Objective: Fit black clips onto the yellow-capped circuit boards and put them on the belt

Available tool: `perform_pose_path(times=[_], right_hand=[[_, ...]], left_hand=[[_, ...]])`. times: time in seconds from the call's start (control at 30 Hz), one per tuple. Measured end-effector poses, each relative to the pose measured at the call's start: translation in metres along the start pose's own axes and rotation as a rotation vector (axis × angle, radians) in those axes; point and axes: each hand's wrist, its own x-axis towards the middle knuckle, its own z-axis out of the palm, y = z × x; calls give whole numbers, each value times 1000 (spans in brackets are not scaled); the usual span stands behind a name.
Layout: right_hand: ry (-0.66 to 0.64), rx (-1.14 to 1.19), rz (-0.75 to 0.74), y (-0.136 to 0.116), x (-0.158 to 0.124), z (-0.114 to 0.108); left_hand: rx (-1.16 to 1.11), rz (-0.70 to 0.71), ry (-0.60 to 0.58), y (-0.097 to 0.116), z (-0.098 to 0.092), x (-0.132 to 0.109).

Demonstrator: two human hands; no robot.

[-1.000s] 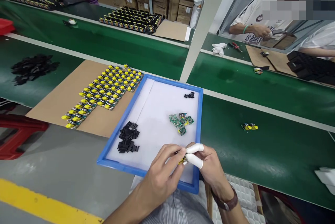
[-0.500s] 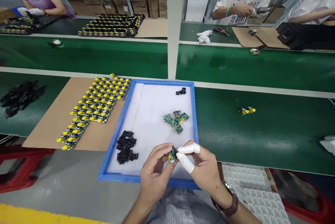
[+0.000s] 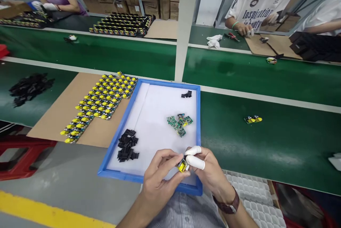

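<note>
Between the thumb and fingers of my left hand [image 3: 162, 174] is a small circuit board [image 3: 182, 165] with a yellow component facing me. My right hand [image 3: 207, 167], with white finger cots on thumb and forefinger, pinches at the board's upper right side; whether it grips the board or a small dark piece there is hidden. Both hands are above the near end of a blue-rimmed white tray [image 3: 199, 114]. In the tray lie several green circuit boards [image 3: 174, 124], a pile of black pieces [image 3: 128, 146] at the left and a few more black pieces [image 3: 187, 94] at the far right.
Left of the tray, rows of yellow-topped boards [image 3: 106, 94] cover part of a cardboard sheet [image 3: 58, 114]. Beyond it is a heap of black pieces [image 3: 32, 87]. Two or so boards [image 3: 253, 119] lie on the right green bench. Co-workers [image 3: 255, 11] work across the bench behind a post [image 3: 183, 36].
The board in my hands has been turned, so its yellow component now faces me instead of its green side. Both hands have shifted slightly right in view, and the camera has tilted a little.
</note>
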Motion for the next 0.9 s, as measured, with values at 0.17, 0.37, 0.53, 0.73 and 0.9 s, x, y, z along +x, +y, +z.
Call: perform_pose_path(times=[0.17,0.37,0.53,0.73,0.9], right_hand=[[13,43,53,-2,0,-2],[48,78,98,1,0,-4],[-24,31,138,-5,0,-6],[-153,-151,38,-15,0,-12],[-139,-356,-98,-21,-7,-12]], left_hand=[[20,6,-33,9,1,4],[16,15,-80,9,-2,2],[-31,-25,-162,10,-5,1],[-43,-10,-174,15,-8,3],[1,48,-139,13,-8,1]])
